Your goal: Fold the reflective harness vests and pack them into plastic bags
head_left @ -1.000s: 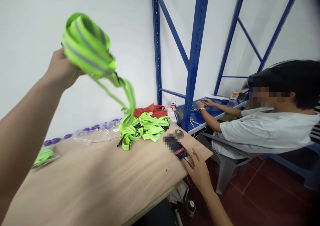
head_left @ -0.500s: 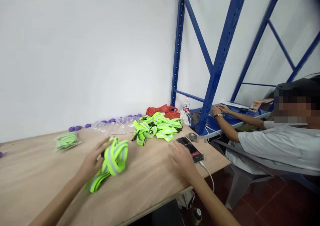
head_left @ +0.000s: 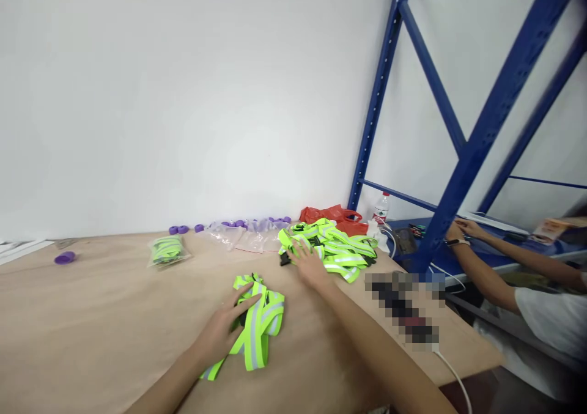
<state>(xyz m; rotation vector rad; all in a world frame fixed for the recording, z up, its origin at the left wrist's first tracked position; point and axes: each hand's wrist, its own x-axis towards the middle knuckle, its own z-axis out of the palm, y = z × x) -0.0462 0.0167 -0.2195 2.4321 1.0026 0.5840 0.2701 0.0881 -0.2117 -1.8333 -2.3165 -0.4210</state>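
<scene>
A neon-yellow reflective strap (head_left: 265,322) with silver stripes and a black buckle lies in loose loops on the table in front of me. My left hand (head_left: 224,325) is closed on its left side, fingers over the loops and thumb side partly hidden. Farther back and to the right is a tangled pile of similar reflective straps (head_left: 342,252) with black plastic parts. My right hand (head_left: 312,267) reaches onto the pile's left edge, its fingers spread; whether the fingertips touch the fabric I cannot tell.
A clear bag with a folded strap (head_left: 167,250) lies left of centre on the wooden table (head_left: 92,328). Clear plastic bags (head_left: 247,235), purple rolls (head_left: 178,229) and a red bag (head_left: 330,215) line the wall. At right are a blue rack (head_left: 458,175), a white cable (head_left: 454,374) and a co-worker's arms (head_left: 486,267).
My right hand has gone from beside the phone to the strap pile. My left hand has set its strap lower, onto the table. The view has turned left.
</scene>
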